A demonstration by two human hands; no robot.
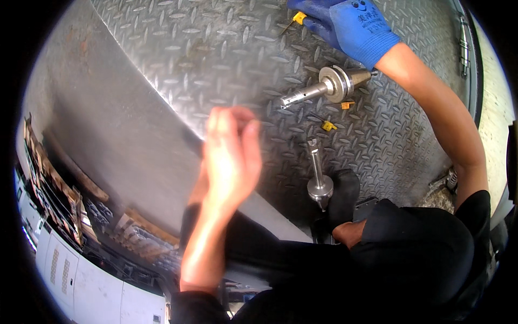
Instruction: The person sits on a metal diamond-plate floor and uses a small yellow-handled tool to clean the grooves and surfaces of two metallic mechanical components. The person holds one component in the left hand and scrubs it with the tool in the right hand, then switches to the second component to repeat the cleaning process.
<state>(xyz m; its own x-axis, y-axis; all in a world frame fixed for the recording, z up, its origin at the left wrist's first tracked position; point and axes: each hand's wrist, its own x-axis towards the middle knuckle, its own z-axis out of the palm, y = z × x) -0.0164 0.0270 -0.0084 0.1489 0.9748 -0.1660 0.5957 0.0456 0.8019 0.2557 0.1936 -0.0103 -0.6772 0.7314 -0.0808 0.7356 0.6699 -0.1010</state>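
Note:
My right hand, in a blue work glove, is at the upper right. Its fingers hold a small yellow flag-handled key, whose thin shaft points down and left. Below the glove a steel boring tool holder lies on its side, its slim bar toward the left. My bare left hand is raised near the middle, blurred. Its fingers are bent together toward the thumb; whatever they hold does not show. Another boring tool holder lies closer to me, beside my foot.
Diamond-pattern steel plate spreads under the tools. Between the two holders lie another yellow flag-handled key and a small yellow-orange piece. A smooth metal panel borders the left. White cabinets stand at lower left.

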